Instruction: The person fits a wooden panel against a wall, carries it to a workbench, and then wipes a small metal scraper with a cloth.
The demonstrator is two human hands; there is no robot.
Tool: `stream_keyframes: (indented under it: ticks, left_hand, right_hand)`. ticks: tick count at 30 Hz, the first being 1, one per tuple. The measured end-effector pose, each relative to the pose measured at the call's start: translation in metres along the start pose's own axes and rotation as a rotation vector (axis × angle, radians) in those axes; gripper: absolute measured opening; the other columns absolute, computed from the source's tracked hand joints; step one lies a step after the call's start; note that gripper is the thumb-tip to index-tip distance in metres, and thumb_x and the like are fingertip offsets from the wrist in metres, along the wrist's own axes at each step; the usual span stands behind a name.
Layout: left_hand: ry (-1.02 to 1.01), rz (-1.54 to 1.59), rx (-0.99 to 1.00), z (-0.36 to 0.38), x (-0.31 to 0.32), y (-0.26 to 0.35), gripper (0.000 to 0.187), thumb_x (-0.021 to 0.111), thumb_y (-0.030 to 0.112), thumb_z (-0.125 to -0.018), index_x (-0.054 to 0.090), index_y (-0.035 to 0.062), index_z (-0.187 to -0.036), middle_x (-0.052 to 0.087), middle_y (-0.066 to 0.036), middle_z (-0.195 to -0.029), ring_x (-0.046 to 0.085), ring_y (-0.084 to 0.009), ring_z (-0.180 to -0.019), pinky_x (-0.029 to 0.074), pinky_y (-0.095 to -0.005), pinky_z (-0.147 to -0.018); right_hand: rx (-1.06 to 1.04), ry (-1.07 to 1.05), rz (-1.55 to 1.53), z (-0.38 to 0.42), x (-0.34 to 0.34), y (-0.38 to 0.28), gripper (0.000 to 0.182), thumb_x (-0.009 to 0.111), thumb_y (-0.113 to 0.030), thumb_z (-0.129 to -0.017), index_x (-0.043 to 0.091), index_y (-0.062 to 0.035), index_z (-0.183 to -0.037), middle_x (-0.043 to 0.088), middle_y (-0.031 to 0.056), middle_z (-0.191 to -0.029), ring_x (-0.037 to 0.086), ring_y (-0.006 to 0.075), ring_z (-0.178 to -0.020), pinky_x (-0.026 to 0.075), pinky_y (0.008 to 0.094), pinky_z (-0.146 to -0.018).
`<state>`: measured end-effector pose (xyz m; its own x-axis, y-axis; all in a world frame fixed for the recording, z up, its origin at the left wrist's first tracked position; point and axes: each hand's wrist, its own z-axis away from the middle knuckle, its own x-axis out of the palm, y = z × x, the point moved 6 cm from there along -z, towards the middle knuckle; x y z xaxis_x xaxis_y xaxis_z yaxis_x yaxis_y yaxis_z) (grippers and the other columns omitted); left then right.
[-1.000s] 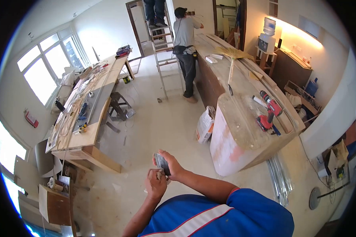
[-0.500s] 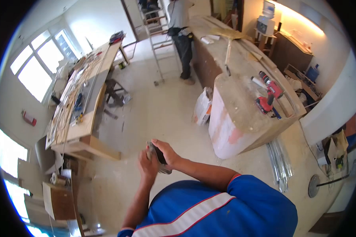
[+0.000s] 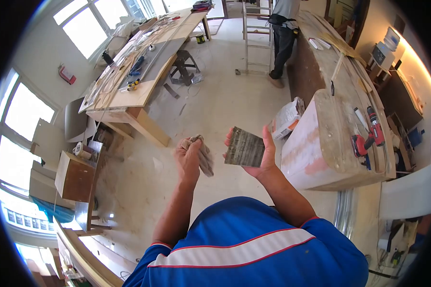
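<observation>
In front of my chest, my left hand (image 3: 187, 160) is closed on a crumpled greyish-brown rag (image 3: 205, 161), which hangs from the fingers. Just to its right, my right hand (image 3: 265, 165) holds a small square slab (image 3: 244, 147). The slab looks dark grey-green with streaks across its face and rough edges; its material I cannot make out. Fingers grip its left edge from behind, while the thumb stands up along its right side. Rag and slab are apart from each other.
A long wooden table (image 3: 124, 98) with tools stands at left. On the right is a rounded counter (image 3: 340, 124) bearing a red cordless drill (image 3: 375, 126). A filled sack (image 3: 288, 118) leans against it. Farther off, a person (image 3: 283, 43) stands beside a ladder (image 3: 257, 45).
My hands were together around the slab and have moved apart. The rag is now in my left hand, the slab in my right. The view has shifted, so the room appears farther right.
</observation>
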<state>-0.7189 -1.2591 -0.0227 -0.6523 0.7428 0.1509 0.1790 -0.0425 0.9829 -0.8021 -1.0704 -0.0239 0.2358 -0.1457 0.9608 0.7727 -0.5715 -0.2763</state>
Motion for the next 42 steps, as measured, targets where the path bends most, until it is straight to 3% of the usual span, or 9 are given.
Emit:
stream_keyframes:
  ticks: [5, 8, 10, 12, 17, 26, 31, 34, 42]
  left_hand:
    - [0.056, -0.054, 0.070, 0.028, 0.027, 0.035, 0.012, 0.065, 0.007, -0.091, 0.064, 0.0024, -0.102, 0.065, -0.005, -0.085, 0.060, -0.0097, -0.077, 0.051, -0.0265, -0.068]
    - [-0.076, -0.391, 0.224, 0.033, 0.036, 0.012, 0.018, 0.069, 0.006, -0.088, 0.065, 0.0055, -0.105, 0.068, -0.009, -0.091, 0.066, -0.0184, -0.079, 0.054, -0.0320, -0.069]
    - [-0.141, -0.655, 0.560, 0.045, 0.051, 0.031, 0.020, 0.071, 0.007, -0.084, 0.064, 0.0066, -0.103, 0.068, -0.014, -0.094, 0.068, -0.0313, -0.080, 0.055, -0.0387, -0.069]
    - [-0.114, -0.642, 0.552, 0.048, 0.049, 0.026, 0.019, 0.071, 0.008, -0.081, 0.064, 0.0064, -0.099, 0.067, -0.017, -0.094, 0.066, -0.0387, -0.082, 0.054, -0.0430, -0.069]
    - [-0.086, -0.646, 0.404, 0.037, 0.038, 0.008, 0.015, 0.068, 0.011, -0.081, 0.064, 0.0044, -0.094, 0.066, -0.018, -0.090, 0.066, -0.0408, -0.080, 0.054, -0.0446, -0.069]
    - [0.054, -0.752, 0.150, 0.003, 0.011, -0.014, 0.022, 0.067, 0.016, -0.082, 0.069, 0.0009, -0.097, 0.069, -0.023, -0.088, 0.067, -0.0401, -0.082, 0.054, -0.0428, -0.073]
    - [0.063, -0.219, 0.047, -0.005, -0.011, -0.039, 0.017, 0.065, 0.016, -0.090, 0.067, 0.0011, -0.097, 0.067, -0.006, -0.076, 0.066, -0.0150, -0.074, 0.053, -0.0317, -0.064]
    - [-0.005, 0.061, -0.170, 0.007, -0.010, -0.018, 0.012, 0.063, 0.011, -0.090, 0.064, 0.0015, -0.097, 0.066, -0.005, -0.077, 0.064, -0.0128, -0.070, 0.051, -0.0277, -0.059]
    - [-0.034, -0.009, -0.102, 0.016, 0.000, -0.007, 0.012, 0.061, 0.006, -0.090, 0.062, 0.0009, -0.101, 0.067, -0.008, -0.088, 0.064, -0.0141, -0.074, 0.052, -0.0282, -0.063]
  right_hand:
    - [0.022, 0.019, 0.090, -0.003, -0.007, 0.007, 0.081, 0.039, -0.070, -0.095, 0.054, -0.0006, -0.133, 0.064, 0.0117, -0.123, 0.061, 0.0260, -0.115, 0.048, 0.0514, -0.098]
    - [-0.001, 0.044, 0.229, -0.003, -0.014, 0.022, 0.073, 0.035, -0.062, -0.101, 0.054, 0.0006, -0.133, 0.063, 0.0114, -0.124, 0.060, 0.0248, -0.116, 0.048, 0.0459, -0.101]
    - [-0.037, -0.007, 0.299, -0.003, -0.009, 0.036, 0.062, 0.038, -0.051, -0.105, 0.052, 0.0013, -0.135, 0.061, 0.0123, -0.129, 0.058, 0.0230, -0.120, 0.045, 0.0398, -0.105]
    - [-0.167, -0.006, 0.615, -0.003, -0.012, 0.049, 0.060, 0.042, -0.049, -0.103, 0.050, 0.0006, -0.136, 0.059, 0.0122, -0.130, 0.057, 0.0229, -0.122, 0.044, 0.0390, -0.106]
    - [-0.081, -0.034, 0.637, -0.003, -0.028, 0.058, 0.057, 0.046, -0.045, -0.102, 0.049, 0.0010, -0.136, 0.059, 0.0119, -0.128, 0.056, 0.0225, -0.122, 0.043, 0.0378, -0.105]
    - [-0.096, -0.032, 0.729, -0.007, -0.026, 0.069, 0.059, 0.050, -0.042, -0.102, 0.047, 0.0047, -0.138, 0.060, 0.0128, -0.126, 0.058, 0.0190, -0.113, 0.045, 0.0345, -0.098]
    - [0.037, 0.020, 0.344, -0.017, -0.027, 0.057, 0.072, 0.042, -0.058, -0.100, 0.049, 0.0023, -0.139, 0.062, 0.0143, -0.127, 0.062, 0.0259, -0.113, 0.051, 0.0435, -0.096]
    - [0.073, 0.033, 0.194, -0.012, -0.010, 0.036, 0.081, 0.038, -0.068, -0.096, 0.050, 0.0007, -0.138, 0.062, 0.0142, -0.126, 0.062, 0.0275, -0.113, 0.051, 0.0482, -0.096]
    - [0.081, 0.003, 0.173, -0.018, -0.010, 0.023, 0.086, 0.040, -0.073, -0.092, 0.049, 0.0002, -0.137, 0.063, 0.0147, -0.125, 0.061, 0.0288, -0.116, 0.050, 0.0531, -0.096]
